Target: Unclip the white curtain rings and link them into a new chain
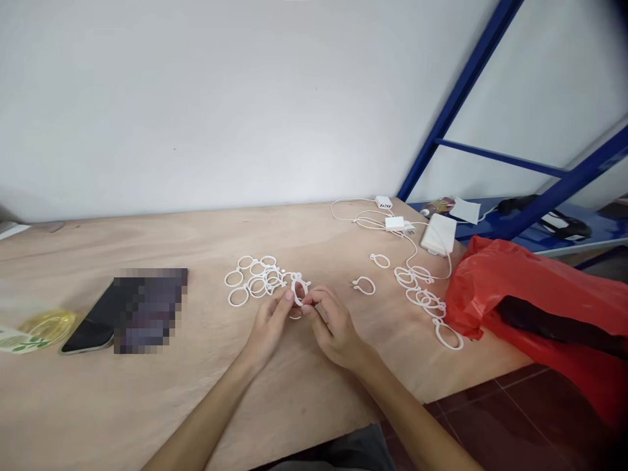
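Observation:
Between the fingers of both hands is a white plastic ring (293, 288), held up on edge over the table. My left hand (273, 318) pinches its left side between thumb and fingers. On its lower right, the fingertips of my right hand (334, 326) are closed on the same ring. Just beyond my left hand lies a cluster of several white rings (239, 297), some overlapping. To the right are two separate rings, one (373, 286) nearer and one (383, 261) farther. Several more rings (449, 335) form a loose row at the far right. Part of another ring shows beneath my hands.
A phone (93, 320) lies at left beside a pixelated patch, with a clear bag (46, 327) holding something yellow. White chargers and cables (395, 224) and a white box (439, 234) sit at the back right. A red plastic bag (534, 281) covers the right edge near the blue frame (461, 91).

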